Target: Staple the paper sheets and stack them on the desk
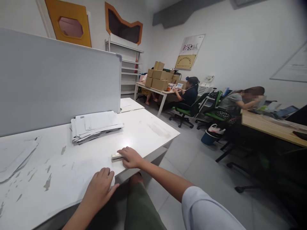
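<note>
My right hand (130,157) reaches across to a small pale stapler (116,156) near the front edge of the white desk (59,166). Its fingers curl over the stapler's right end. My left hand (100,187) rests palm down at the desk's front edge, its fingers bent and pressed against the top, holding nothing. A stack of white papers and envelopes (94,126) lies further back on the desk, beyond both hands.
A grey partition (59,80) stands along the desk's far side. More loose paper (14,156) lies at the left. To the right are people seated on green chairs (185,111) at other desks, cardboard boxes (159,80) and a blue bin (209,137).
</note>
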Motion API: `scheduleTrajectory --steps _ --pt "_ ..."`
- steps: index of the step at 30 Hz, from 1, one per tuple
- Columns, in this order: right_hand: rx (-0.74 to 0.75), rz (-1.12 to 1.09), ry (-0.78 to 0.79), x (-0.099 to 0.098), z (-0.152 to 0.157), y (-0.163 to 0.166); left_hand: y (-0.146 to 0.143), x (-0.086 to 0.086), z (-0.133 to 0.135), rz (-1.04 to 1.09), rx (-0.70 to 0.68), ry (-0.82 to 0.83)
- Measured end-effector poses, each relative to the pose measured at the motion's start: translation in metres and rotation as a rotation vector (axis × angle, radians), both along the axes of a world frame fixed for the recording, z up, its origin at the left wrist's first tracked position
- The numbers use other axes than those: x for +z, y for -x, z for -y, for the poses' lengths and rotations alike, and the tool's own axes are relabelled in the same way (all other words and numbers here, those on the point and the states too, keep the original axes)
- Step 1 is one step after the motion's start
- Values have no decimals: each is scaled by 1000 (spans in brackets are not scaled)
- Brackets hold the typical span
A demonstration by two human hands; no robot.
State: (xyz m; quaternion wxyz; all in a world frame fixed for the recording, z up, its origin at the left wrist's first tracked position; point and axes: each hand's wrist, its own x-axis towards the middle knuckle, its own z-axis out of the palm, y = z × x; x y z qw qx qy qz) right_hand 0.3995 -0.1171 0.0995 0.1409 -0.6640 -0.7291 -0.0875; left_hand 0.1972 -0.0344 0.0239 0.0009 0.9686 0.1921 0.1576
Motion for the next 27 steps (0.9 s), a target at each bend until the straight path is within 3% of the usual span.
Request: scheduleTrajectory --steps 7,12,15,18,21,27 --pt "-35 -90 -44 -10 -3 -30 14 -50 -8 42 25 -148" --pt "25 -256 27 -50 -17 -40 11 -34 6 -13 -18 -183" --pt "99 -411 26 -82 -31 -48 4 -23 20 13 35 -189" --pt "178 -578 -32 -105 -41 -60 -6 -23 29 33 123 -193" --pt "214 -671 -28 -110 -41 -66 -16 -29 33 14 126 -186" --pt "181 -718 -34 -101 -35 -61 -35 -34 31 -25 48 -163"
